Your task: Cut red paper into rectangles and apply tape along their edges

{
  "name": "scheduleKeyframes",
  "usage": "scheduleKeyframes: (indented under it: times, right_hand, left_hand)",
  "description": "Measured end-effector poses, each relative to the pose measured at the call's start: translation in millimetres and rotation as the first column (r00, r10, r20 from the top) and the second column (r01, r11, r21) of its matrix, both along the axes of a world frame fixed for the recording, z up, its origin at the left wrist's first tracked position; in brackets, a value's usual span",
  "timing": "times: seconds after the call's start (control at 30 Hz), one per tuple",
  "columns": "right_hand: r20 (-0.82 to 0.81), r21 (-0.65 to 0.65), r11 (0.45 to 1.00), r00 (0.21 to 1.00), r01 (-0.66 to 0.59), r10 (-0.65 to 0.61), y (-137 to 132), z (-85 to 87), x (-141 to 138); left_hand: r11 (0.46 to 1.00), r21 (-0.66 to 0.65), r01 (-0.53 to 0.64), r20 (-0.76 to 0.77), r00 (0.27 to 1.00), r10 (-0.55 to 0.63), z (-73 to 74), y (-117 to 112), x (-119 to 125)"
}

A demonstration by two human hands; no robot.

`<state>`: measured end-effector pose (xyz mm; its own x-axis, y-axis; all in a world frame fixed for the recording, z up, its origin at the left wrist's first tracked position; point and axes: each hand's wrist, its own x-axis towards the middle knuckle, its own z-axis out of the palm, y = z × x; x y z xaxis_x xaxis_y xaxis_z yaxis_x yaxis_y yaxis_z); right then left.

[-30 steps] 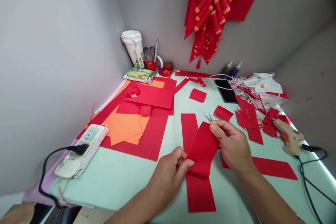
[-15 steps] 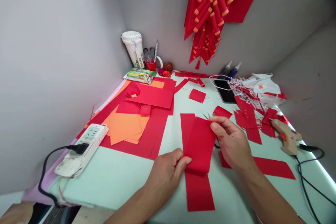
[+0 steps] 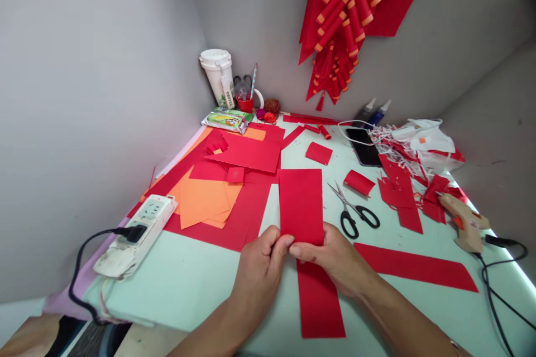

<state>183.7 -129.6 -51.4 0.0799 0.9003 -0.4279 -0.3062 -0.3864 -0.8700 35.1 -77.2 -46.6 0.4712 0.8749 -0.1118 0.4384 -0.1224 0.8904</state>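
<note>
Red strip (image 3: 300, 203), seemingly folded, is pinched by both hands (image 3: 260, 261), the right (image 3: 341, 261) now lower.

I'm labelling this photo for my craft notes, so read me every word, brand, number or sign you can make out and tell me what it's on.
"COFFEE": on the white lidded cup.
Too small and blurred to read: the print on the green-and-white packet.
I can make out no other text.
</note>
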Motion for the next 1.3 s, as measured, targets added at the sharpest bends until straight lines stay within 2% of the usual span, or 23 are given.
scheduleKeyframes:
  times: [0.27,0.4,0.53,0.63,0.83,0.93,1.0,1.1,1.3]
  right_hand:
    - [0.098,0.004,0.999,0.995,-0.033,0.033,1.3,9.6,4.1]
    - [0.054,0.049,0.994,0.994,-0.094,0.092,1.5,9.0,14.9]
    - [0.067,0.026,0.983,0.981,-0.182,0.180,2.5,10.0,25.9]
    - [0.133,-0.008,0.978,0.969,-0.207,0.206,3.2,13.5,29.8]
    - [0.292,-0.044,0.983,0.938,-0.179,0.184,2.4,18.1,32.9]
    - [0.314,-0.042,0.978,0.927,-0.204,0.206,1.7,19.6,35.1]
    - [0.295,-0.040,0.973,0.927,-0.229,0.231,1.4,20.9,36.4]
    - [0.298,-0.043,0.971,0.924,-0.236,0.238,1.2,21.2,36.8]
    - [0.281,-0.013,0.976,0.936,-0.218,0.213,-0.9,15.2,31.4]
  left_hand:
    - [1.000,0.001,0.023,0.021,1.000,-0.023,1.3,-3.1,-3.1]
    - [0.999,0.049,0.021,0.014,1.000,-0.021,1.1,-3.3,-3.9]
    - [0.997,0.076,0.023,0.004,1.000,-0.024,-0.8,-3.3,-5.6]
    - [0.996,0.079,0.031,-0.004,1.000,-0.030,-1.9,-3.0,-6.3]
    - [0.997,0.075,0.029,-0.015,1.000,-0.028,-1.0,-1.6,-5.3]
    - [0.998,0.054,0.025,-0.008,1.000,-0.024,-0.7,-1.2,-4.6]
    - [1.000,0.016,0.025,-0.005,1.000,-0.025,-1.0,-0.7,-4.0]
    - [0.993,-0.109,0.053,0.034,0.998,-0.050,-1.2,0.7,-3.7]
    - [0.936,-0.311,0.166,0.205,0.973,-0.105,1.8,1.9,-3.0]
